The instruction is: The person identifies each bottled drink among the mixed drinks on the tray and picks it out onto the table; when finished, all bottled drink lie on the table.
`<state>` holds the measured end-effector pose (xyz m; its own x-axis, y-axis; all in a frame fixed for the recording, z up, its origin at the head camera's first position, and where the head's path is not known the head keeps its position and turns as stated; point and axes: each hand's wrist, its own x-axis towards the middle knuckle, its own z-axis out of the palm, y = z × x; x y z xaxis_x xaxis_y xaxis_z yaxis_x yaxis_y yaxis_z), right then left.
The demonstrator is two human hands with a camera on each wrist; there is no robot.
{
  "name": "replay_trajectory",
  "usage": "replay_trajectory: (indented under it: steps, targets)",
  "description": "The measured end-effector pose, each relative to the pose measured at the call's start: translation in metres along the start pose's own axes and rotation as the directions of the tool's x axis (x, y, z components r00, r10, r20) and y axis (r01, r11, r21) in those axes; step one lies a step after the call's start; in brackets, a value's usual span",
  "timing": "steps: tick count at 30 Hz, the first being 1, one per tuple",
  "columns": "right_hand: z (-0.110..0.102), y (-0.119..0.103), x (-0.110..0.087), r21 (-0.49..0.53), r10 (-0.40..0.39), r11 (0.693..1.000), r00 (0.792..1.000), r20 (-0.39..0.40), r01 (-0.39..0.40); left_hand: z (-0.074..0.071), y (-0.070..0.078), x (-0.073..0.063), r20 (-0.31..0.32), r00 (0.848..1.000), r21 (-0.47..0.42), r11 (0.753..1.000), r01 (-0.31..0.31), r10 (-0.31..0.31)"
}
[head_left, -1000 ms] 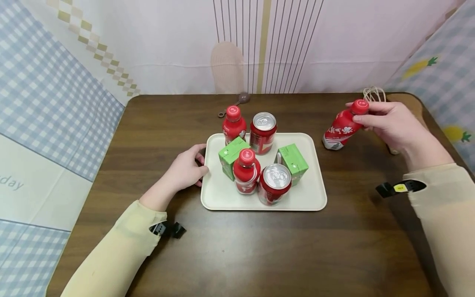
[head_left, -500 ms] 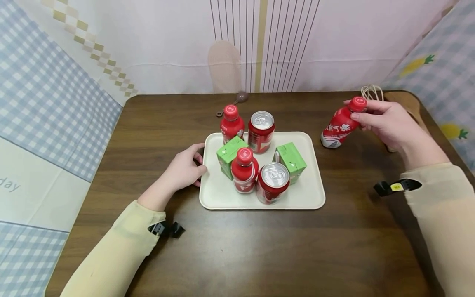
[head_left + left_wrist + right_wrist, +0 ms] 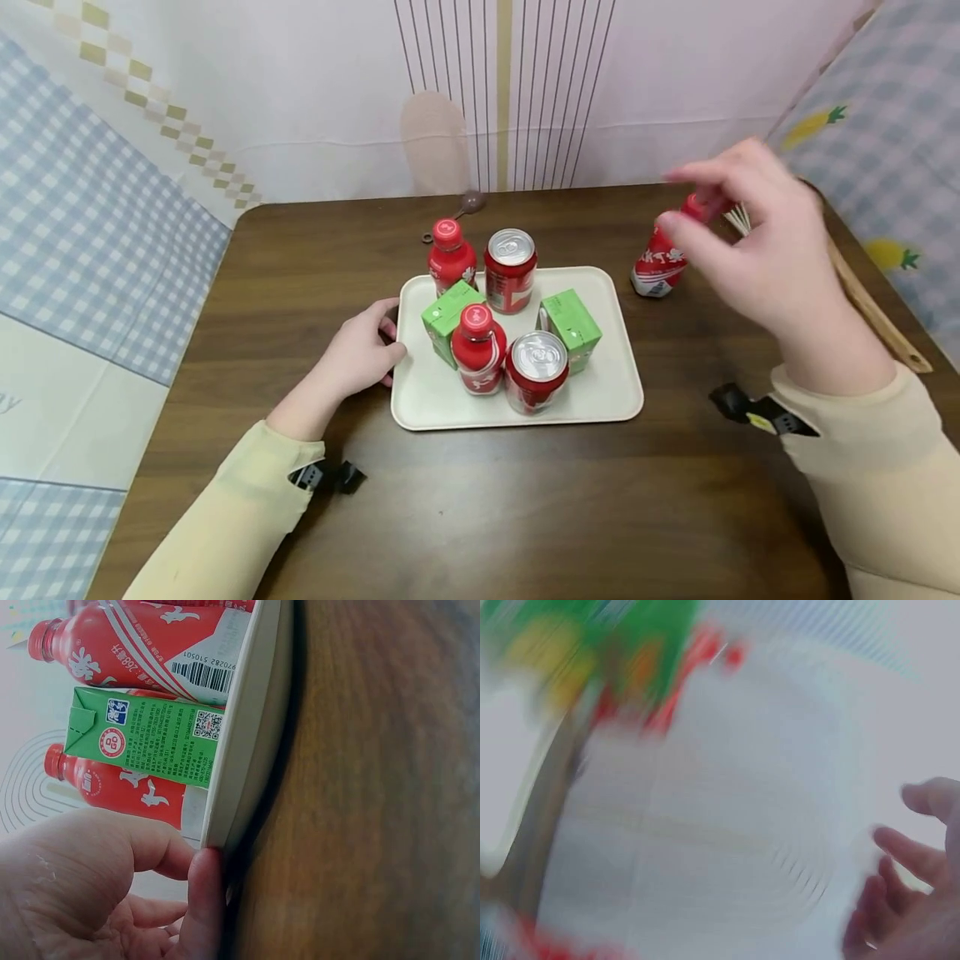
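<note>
A red plastic drink bottle (image 3: 656, 265) stands on the table right of the cream tray (image 3: 611, 400), partly hidden behind my right hand (image 3: 768, 242). That hand is raised over it, fingers apart and holding nothing; in the right wrist view the fingers (image 3: 911, 859) show against a blurred background. My left hand (image 3: 354, 348) pinches the tray's left rim, thumb against the rim in the left wrist view. The tray bears two more red bottles (image 3: 478, 358), two green drink cartons (image 3: 576, 325) and two red cans (image 3: 534, 379), grouped towards its left and middle.
Behind the tray lies a small dark spoon (image 3: 471, 202). At the table's right edge are a wooden utensil handle (image 3: 873, 308) and pale whisk-like wires (image 3: 738, 218), partly covered by the right hand. A white patterned cloth (image 3: 315, 117) hangs along the back.
My right hand has let go of the red bottle and lifted away from it. The bottle stays right of the tray. My left hand keeps its place at the tray rim.
</note>
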<state>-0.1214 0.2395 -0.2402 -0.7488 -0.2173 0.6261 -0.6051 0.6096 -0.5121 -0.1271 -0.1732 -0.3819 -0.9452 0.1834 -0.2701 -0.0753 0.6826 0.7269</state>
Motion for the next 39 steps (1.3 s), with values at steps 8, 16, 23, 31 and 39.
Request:
replay_trajectory:
  steps: [8, 16, 23, 31, 39]
  targets:
    - [0.065, -0.064, -0.004, 0.123, -0.142, 0.988, 0.871, 0.470, 0.095, -0.001, -0.002, 0.000, -0.011, 1.000, -0.005, 1.000, -0.012, 0.012]
    - [0.109, -0.079, -0.008, -0.061, 0.066, 0.998, 0.780, 0.622, -0.036, 0.001, 0.000, 0.004, -0.001, 1.000, -0.005, 1.000, -0.021, 0.021]
    - [0.123, -0.083, -0.009, -0.092, 0.105, 0.993, 0.847, 0.520, -0.067, -0.002, -0.004, 0.004, -0.027, 0.999, -0.001, 1.000, -0.018, 0.018]
    - [0.127, -0.083, -0.008, -0.110, 0.142, 0.989, 0.820, 0.555, -0.097, -0.002, -0.004, 0.003, -0.024, 1.000, -0.008, 1.000, -0.016, 0.015]
    - [0.129, -0.078, -0.008, -0.078, 0.124, 0.992, 0.818, 0.561, -0.096, -0.002, -0.005, 0.003, -0.030, 0.999, -0.010, 1.000, -0.021, 0.021]
